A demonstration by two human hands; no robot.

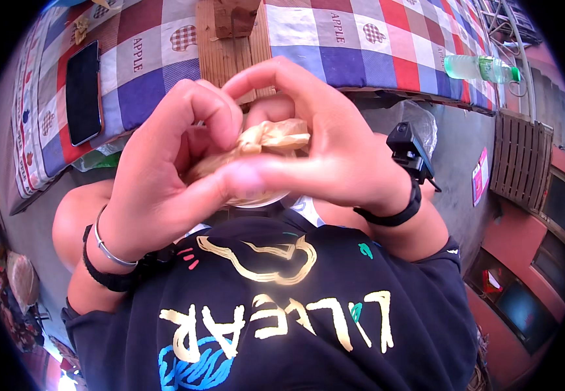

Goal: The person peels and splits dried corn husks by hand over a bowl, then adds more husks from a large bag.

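Close in front of my body, my left hand (155,163) and my right hand (341,143) curl toward each other, thumbs meeting at the near side. Between them is a crumpled, pale yellow-tan bundle of folded strips (274,135), whose exact kind I cannot make out. Both hands are closed around it, the left fingers bent against its left part and the right fingers behind it. Much of the bundle is hidden by the thumbs and fingers. Just below, a pale curved rim (259,203) shows partly, perhaps of a container.
Beyond my hands stands a table with a checked cloth (334,49). On it lie a black phone (85,94), a wooden board with a block (233,42) and a small tan scrap (80,29). A green-capped clear bottle (481,68) rests at the right. A slatted wooden piece (520,156) stands farther right.
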